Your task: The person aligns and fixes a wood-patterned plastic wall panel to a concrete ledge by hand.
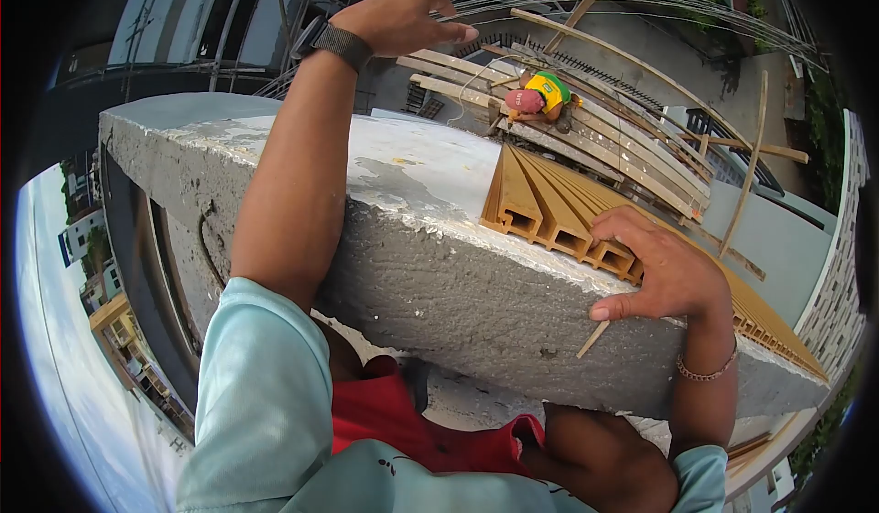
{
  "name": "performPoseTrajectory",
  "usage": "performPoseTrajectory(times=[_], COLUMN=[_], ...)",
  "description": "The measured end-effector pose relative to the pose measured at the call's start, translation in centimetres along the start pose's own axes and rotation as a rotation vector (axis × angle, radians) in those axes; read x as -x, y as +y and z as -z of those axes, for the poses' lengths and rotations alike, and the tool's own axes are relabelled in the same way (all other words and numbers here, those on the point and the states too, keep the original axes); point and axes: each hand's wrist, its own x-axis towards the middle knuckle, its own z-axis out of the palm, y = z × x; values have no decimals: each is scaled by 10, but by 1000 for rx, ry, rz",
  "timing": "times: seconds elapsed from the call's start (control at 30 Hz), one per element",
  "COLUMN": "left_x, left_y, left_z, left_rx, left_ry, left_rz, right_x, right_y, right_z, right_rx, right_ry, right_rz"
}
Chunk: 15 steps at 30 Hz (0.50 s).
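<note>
My left hand (403,23) reaches out past the far side of the concrete ledge (439,284), fingers apart with nothing between them. A dark watch band is on that wrist. My right hand (664,266) rests at the near ends of brown grooved panels (549,193), fingertips on the hollow end profile and thumb spread out over the ledge's rough face. A thin wooden sliver (593,338) sticks out below that thumb. The panels lie side by side on the ledge's top edge and run off to the right.
Below, a person in a yellow and green shirt (548,92) crouches on wooden planks (632,151). Bamboo poles (746,165) and wires (641,5) cross beyond the ledge. A bent metal bar (209,243) protrudes from the ledge at left.
</note>
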Motion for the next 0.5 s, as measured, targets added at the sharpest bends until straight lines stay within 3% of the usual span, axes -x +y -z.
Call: performPoseTrajectory(times=[0.33,0.5], left_x=[-8,-13], left_y=[2,-4], left_z=[-1,-7], left_rx=[33,-20], left_ry=[-58,90], left_rz=[76,6], right_x=[-1,0], right_y=[2,-3], right_z=[-1,1], right_rx=[-6,2], right_ry=[20,-5], right_rz=[21,-25])
